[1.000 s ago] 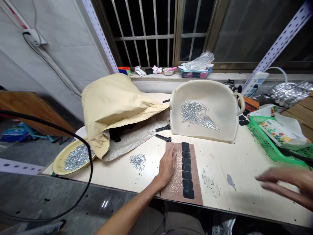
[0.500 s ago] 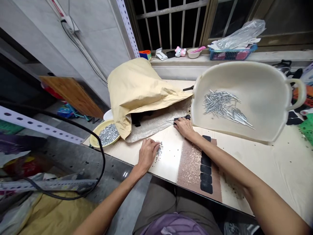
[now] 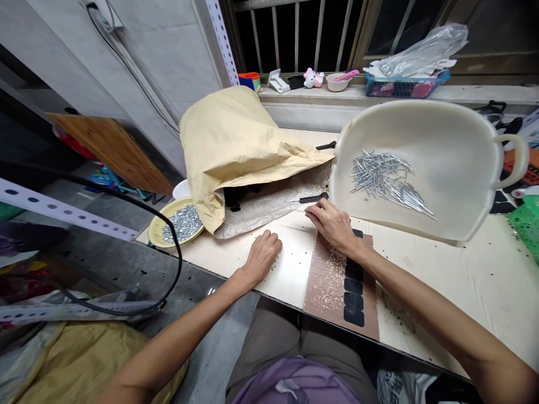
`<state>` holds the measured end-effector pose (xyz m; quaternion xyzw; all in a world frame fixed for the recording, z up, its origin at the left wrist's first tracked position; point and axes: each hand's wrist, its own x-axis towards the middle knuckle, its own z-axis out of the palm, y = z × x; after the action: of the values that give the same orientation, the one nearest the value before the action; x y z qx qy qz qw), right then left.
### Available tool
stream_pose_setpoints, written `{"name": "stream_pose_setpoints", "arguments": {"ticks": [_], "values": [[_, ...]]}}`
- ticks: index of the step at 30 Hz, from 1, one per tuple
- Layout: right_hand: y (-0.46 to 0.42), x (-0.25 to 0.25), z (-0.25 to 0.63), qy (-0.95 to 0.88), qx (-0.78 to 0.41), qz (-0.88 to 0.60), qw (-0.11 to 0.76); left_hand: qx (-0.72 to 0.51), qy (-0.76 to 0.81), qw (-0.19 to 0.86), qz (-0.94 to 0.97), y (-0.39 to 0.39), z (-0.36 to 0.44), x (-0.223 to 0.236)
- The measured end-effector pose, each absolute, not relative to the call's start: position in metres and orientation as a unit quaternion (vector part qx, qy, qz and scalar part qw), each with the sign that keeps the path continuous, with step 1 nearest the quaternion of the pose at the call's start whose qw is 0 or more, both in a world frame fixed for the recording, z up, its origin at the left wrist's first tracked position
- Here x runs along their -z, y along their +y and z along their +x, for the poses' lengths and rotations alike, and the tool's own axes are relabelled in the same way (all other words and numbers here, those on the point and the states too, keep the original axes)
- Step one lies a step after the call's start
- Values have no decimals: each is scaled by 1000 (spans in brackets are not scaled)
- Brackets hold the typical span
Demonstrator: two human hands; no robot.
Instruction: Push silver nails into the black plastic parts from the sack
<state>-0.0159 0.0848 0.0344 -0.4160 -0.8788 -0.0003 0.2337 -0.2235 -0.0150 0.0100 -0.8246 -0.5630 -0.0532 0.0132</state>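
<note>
My left hand point(image 3: 261, 257) rests knuckles-up on the pale table point(image 3: 463, 280) with its fingers curled over a small pile of silver metal pieces point(image 3: 276, 259). My right hand point(image 3: 333, 222) is closed in a pinch at the far end of a brown speckled board point(image 3: 326, 283). A thin metal tip pokes out from its fingers to the left, so it seems to hold a black-handled pick. A second black-handled pick point(image 3: 312, 197) lies just beyond it. A column of black pads point(image 3: 353, 294) runs along the board.
A cream plastic tub point(image 3: 442, 134) lies tipped on its side with silver nails point(image 3: 387, 182) in it. A tan paper bag point(image 3: 236, 140) slumps at the left, with a yellow plate point(image 3: 159, 231) of metal bits beside it. A green basket point(image 3: 526, 224) sits at the right.
My left hand moved off the brown board to the small metal pile and curled shut. My right hand came in from the right to the picks, then drew back slightly. The view shifted left.
</note>
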Motion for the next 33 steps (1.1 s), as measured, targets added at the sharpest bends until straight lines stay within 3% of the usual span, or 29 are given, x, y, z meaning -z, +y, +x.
{"name": "stream_pose_setpoints", "arguments": {"ticks": [5,11,15,21,33], "values": [[46,-40,7,-878,-58,-412,236,168,-588,-100,-785,-10,-224,-16],[7,-40,6,-873,-96,-408,250,452,-570,-484,-486,-12,-197,-28],[-2,-47,6,-864,-86,-431,247,535,-476,-610,-339,-15,-175,-38],[-5,-51,15,-859,-74,-443,247,561,-444,-634,-292,-15,-165,-43],[-11,-40,21,-849,-46,-458,260,548,-500,-519,-425,-12,-161,-33]]}}
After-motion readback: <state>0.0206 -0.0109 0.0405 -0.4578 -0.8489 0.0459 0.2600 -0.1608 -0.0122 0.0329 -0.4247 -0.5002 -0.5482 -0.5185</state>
